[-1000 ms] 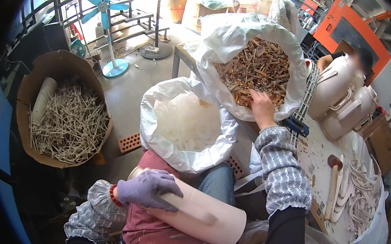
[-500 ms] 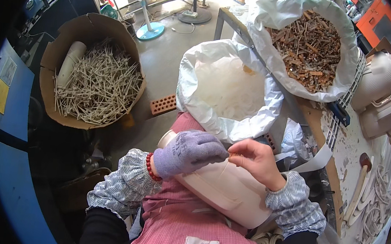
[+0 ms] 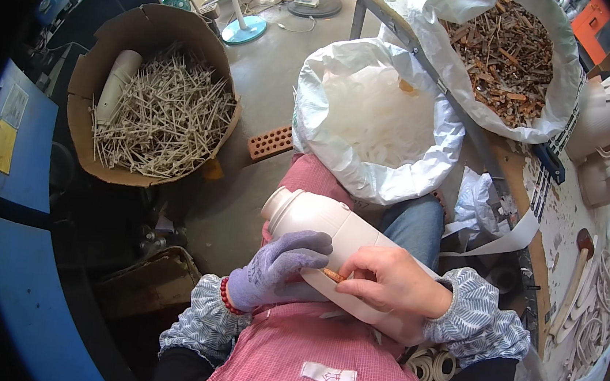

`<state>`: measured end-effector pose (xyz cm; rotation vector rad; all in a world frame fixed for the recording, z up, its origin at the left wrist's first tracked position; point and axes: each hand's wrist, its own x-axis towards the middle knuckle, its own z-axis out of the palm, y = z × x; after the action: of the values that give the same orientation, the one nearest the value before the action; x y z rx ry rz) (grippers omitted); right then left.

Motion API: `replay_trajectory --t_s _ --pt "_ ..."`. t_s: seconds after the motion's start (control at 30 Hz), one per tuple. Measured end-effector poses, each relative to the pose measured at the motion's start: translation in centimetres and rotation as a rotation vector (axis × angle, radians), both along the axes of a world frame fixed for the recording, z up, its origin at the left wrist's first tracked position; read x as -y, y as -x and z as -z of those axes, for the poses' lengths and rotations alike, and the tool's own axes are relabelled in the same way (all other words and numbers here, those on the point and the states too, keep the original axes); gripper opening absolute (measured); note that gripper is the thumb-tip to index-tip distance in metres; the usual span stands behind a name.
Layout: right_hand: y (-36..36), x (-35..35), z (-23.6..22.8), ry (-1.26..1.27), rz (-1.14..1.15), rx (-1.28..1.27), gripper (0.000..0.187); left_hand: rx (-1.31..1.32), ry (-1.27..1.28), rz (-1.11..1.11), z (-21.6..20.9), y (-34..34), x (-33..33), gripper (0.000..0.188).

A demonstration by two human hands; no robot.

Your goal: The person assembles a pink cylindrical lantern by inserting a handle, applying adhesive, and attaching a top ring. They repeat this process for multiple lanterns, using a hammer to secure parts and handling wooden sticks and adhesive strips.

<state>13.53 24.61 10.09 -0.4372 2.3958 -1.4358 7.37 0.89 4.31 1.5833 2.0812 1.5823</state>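
Across my lap lies a pale pink plastic bottle-shaped shell (image 3: 338, 227), its ringed neck toward the upper left. My left hand (image 3: 279, 265), in a purple knitted glove, has bent fingers at the shell's near side edge, and the thumb side is lower down. It seems to grip that edge, though the contact is partly hidden. With thumb and fingers my bare right hand (image 3: 392, 280) pinches a small orange-brown strip (image 3: 333, 275) against the same edge. The strip's left end comes close to the gloved fingers.
A white bag of translucent pieces (image 3: 309, 106) stands ahead, with a bag of brown pieces (image 3: 501, 55) beyond it. At left is a cardboard drum (image 3: 79, 132) of thin beige sticks. A perforated brick (image 3: 270, 143) lies between. Similar shells (image 3: 609, 121) sit at right.
The shell has turned up from under my hands, and its neck now shows. Both hands have moved down to its near edge; the strip went from above the shell to that edge.
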Motion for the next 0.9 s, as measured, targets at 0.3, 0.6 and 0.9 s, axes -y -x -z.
replay_trajectory --t_s 0.3,0.6,0.9 --pt "-0.7 0.2 0.4 0.021 -0.006 0.105 0.023 -0.017 0.001 0.002 0.1 -0.1 0.2 0.07" --pt "-1.8 0.1 0.8 -0.1 -0.012 -0.11 0.032 -0.366 0.188 0.165 -1.5 1.5 -0.4 0.054" --pt "-5.7 -5.9 -0.1 -0.353 0.328 -0.564 0.035 -0.28 0.329 0.015 -5.2 5.2 -6.0 0.055"
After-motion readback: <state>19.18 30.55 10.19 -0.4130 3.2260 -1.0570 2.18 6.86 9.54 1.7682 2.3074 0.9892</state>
